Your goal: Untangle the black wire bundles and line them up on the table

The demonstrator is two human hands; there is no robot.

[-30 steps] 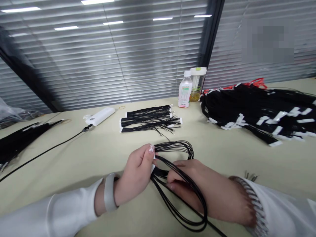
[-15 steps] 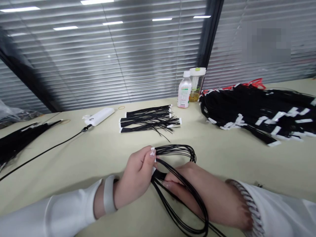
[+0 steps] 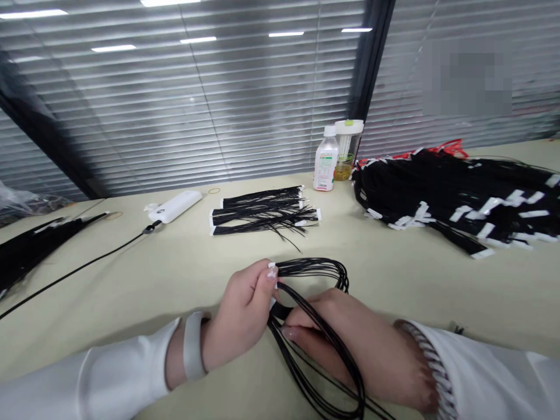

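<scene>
A looped bundle of thin black wires (image 3: 312, 267) with white end pieces hangs between my hands above the table. My left hand (image 3: 245, 312) is closed on its white-tipped ends, the thumb pressed on top. My right hand (image 3: 345, 335) reaches through the loop and pinches a flat black part of the bundle close to my left fingers. Some wires pass over the back of my right hand. My fingers partly hide the white pieces.
Shorter wire bundles (image 3: 262, 216) lie ahead on the table. A big heap of black wire bundles (image 3: 437, 186) is at the right, more black wires (image 3: 39, 251) at the left. A white power bank (image 3: 179, 205) with a cable, a bottle (image 3: 325, 163) and a cup (image 3: 350, 146) stand near the blinds.
My right hand has shifted slightly left, nearer my left fingers, and the lower loop has moved a little with it. My left hand keeps its hold.
</scene>
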